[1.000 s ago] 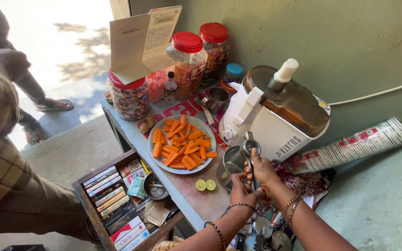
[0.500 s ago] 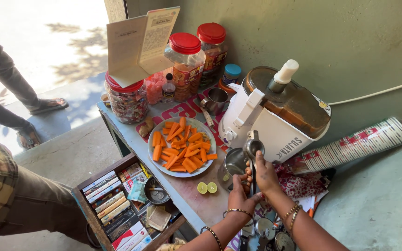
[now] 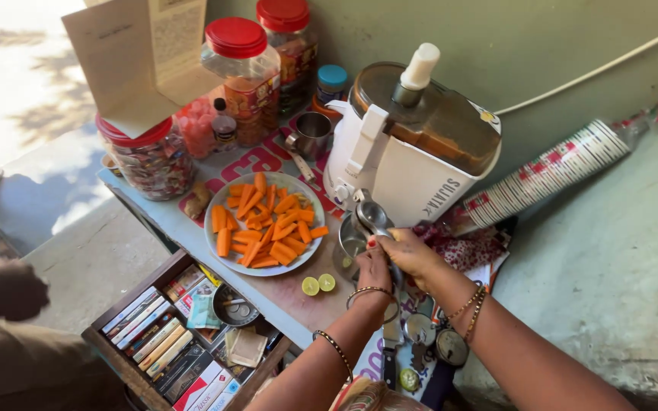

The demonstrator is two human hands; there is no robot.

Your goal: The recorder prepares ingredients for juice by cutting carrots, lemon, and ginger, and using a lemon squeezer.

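Both hands closed round handles of metal lemon squeezer (image 3: 372, 215): left hand (image 3: 375, 266) on near-left side, right hand (image 3: 413, 255) on right. Squeezer head juts far-left from fists, over steel cup (image 3: 350, 245), just before white juicer (image 3: 409, 148). Plate of carrot sticks (image 3: 264, 224) left; two lime halves (image 3: 318, 285) near-left of hands.

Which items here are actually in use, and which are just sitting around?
In use: left hand and right hand, both closed on the metal squeezer over the steel cup.

Lying about: carrot plate, lime halves, juicer, candy jars, paper cup stack.
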